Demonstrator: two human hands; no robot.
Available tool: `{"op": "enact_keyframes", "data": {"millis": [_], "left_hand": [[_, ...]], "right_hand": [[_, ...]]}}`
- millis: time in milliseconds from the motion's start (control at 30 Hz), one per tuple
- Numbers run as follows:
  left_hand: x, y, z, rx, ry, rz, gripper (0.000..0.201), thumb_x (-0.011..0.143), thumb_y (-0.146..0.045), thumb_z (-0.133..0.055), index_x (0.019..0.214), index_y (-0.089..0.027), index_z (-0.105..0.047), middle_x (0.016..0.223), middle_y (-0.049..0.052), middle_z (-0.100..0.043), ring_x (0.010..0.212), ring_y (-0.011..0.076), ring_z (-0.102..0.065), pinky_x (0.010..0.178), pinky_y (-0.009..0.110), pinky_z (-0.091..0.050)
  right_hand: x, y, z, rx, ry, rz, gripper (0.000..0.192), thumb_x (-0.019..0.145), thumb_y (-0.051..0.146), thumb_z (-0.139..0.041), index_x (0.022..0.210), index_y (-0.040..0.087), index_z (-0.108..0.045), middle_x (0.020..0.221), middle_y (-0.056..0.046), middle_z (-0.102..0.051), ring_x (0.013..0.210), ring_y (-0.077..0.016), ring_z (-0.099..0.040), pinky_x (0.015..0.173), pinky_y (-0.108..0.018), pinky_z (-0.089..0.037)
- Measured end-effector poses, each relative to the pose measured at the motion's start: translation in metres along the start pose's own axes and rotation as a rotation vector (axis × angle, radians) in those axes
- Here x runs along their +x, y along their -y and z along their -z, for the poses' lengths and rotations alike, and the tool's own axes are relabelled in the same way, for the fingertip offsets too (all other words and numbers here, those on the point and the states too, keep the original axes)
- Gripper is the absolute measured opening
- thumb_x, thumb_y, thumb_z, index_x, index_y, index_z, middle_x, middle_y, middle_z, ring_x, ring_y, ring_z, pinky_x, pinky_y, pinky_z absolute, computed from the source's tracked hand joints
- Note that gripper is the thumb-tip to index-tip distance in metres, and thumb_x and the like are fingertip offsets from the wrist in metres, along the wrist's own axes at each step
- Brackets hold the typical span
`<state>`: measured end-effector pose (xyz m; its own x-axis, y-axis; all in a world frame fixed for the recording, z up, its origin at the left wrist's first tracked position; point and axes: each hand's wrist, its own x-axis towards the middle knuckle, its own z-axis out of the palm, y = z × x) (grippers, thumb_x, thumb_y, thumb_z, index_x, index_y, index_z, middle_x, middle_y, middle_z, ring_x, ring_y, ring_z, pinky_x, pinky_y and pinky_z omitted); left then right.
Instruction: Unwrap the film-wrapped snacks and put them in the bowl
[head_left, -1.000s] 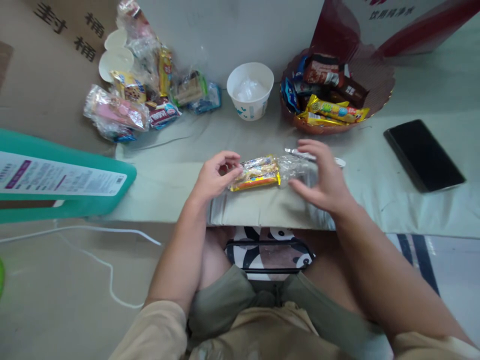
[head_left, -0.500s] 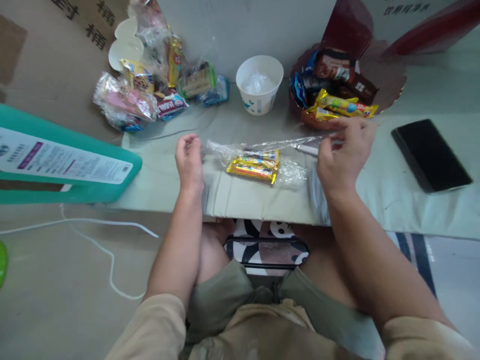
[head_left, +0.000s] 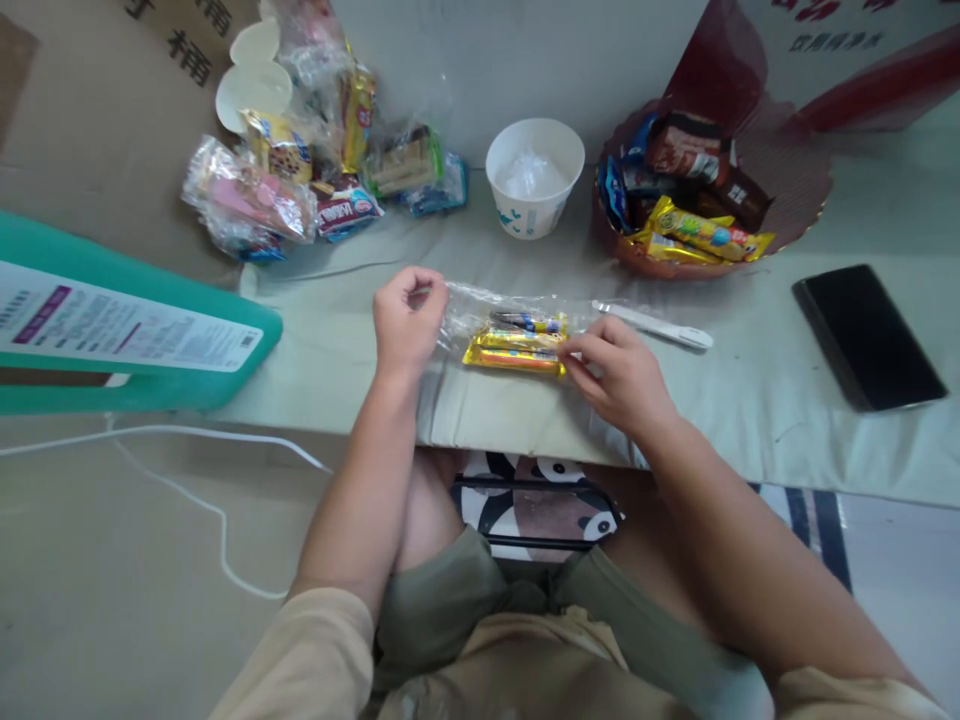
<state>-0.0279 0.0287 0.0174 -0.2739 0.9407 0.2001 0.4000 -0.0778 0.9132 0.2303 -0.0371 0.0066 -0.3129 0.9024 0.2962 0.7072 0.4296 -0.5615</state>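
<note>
Between my hands, several small snack bars in yellow wrappers (head_left: pixel 517 358) lie side by side, with a clear plastic bag (head_left: pixel 480 302) over or around them. My left hand (head_left: pixel 409 320) is closed in a pinch on the bag's left end. My right hand (head_left: pixel 619 375) has thumb and fingertips together at the right end of the bars, where the plastic lies; whether a bar's wrapper is also caught is unclear. Just beyond my right hand is a slim white plastic tool (head_left: pixel 656 326).
A paper cup (head_left: pixel 534 215) holding crumpled plastic stands behind the bars. Right of it, a reddish bowl (head_left: pixel 799 200) contains wrapped snacks. A black phone (head_left: pixel 870 335) lies far right. Bagged snacks (head_left: pixel 262 200) are heaped at back left, near a green bottle (head_left: pixel 255 320).
My right hand has come down and left from near the bowl to the right end of the bars, uncovering the white tool. My left hand has moved slightly right.
</note>
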Motion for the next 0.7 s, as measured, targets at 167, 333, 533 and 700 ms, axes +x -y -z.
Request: {"op": "enact_keyframes", "data": {"millis": [167,333,533,700], "left_hand": [[0.006,0.000,0.000,-0.190,0.025,0.280,0.015,0.080,-0.020,-0.064,0.066,-0.022,-0.059,0.059,-0.003,-0.060,0.049,0.0098,-0.049,0.047,0.021,-0.037],[0.013,0.011,0.001,-0.144,0.009,0.318,0.019,0.085,-0.016,-0.062,0.067,-0.021,-0.057,0.051,-0.005,-0.054,0.042,0.0086,-0.041,0.045,0.022,-0.029],[0.010,0.015,0.006,-0.035,0.087,0.361,0.032,0.089,-0.030,-0.068,0.061,-0.021,-0.056,0.043,-0.005,-0.045,0.044,0.0110,-0.041,0.047,0.025,-0.027],[-0.008,0.006,0.022,0.079,0.508,0.299,0.042,0.078,-0.043,-0.079,0.050,-0.019,-0.058,0.047,-0.001,-0.050,0.046,0.0112,-0.042,0.047,0.026,-0.027]], "right_hand": [[-0.014,0.015,0.022,0.043,0.222,0.220,0.020,0.099,0.020,-0.050,0.093,0.022,-0.069,0.109,-0.010,-0.073,0.088,-0.0193,-0.066,0.076,-0.033,-0.043],[-0.021,0.029,0.036,-0.011,0.488,0.315,0.026,0.100,0.024,-0.050,0.118,0.021,-0.069,0.083,-0.004,-0.075,0.077,-0.0190,-0.069,0.078,-0.036,-0.039],[-0.014,0.030,0.019,-0.068,0.300,0.228,0.027,0.103,0.026,-0.047,0.105,0.021,-0.073,0.084,-0.007,-0.078,0.075,-0.0214,-0.070,0.074,-0.036,-0.048],[0.001,0.025,-0.003,-0.109,0.300,0.165,0.061,0.084,0.033,-0.072,0.141,0.022,-0.057,0.152,-0.017,-0.058,0.136,-0.0388,-0.055,0.108,-0.057,-0.046]]}}
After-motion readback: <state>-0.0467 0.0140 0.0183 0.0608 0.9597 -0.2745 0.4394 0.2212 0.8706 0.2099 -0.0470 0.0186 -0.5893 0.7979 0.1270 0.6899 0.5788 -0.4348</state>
